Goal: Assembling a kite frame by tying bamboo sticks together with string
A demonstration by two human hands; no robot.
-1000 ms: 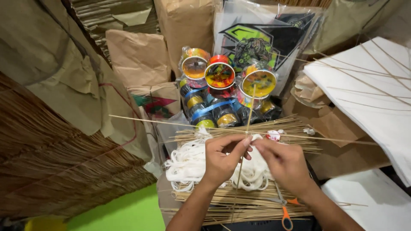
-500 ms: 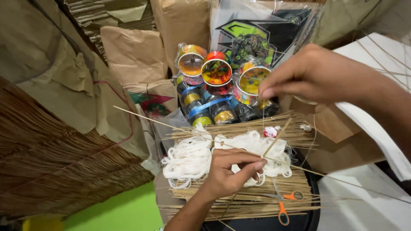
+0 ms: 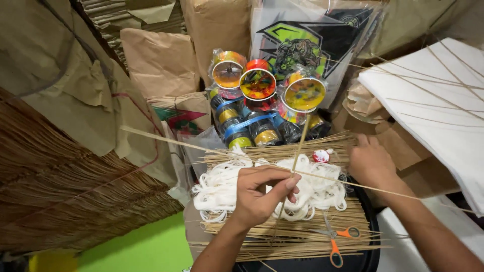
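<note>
Right hand (image 3: 371, 163) now down from spools, resting half-open, empty, right of white string pile (image 3: 222, 189); left hand (image 3: 262, 194) pinches crossed sticks (image 3: 297, 151) above pile — binding resumes, likely.

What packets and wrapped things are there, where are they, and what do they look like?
Clear plastic packet: top middle, flat, with a green, black and white picture.
Brown paper parcels: top left, lumpy, plain.
Plastic-wrapped colourful spools: centre, round, orange, red and yellow faces.
Folded paper with a red and green print: below the parcels.
</note>
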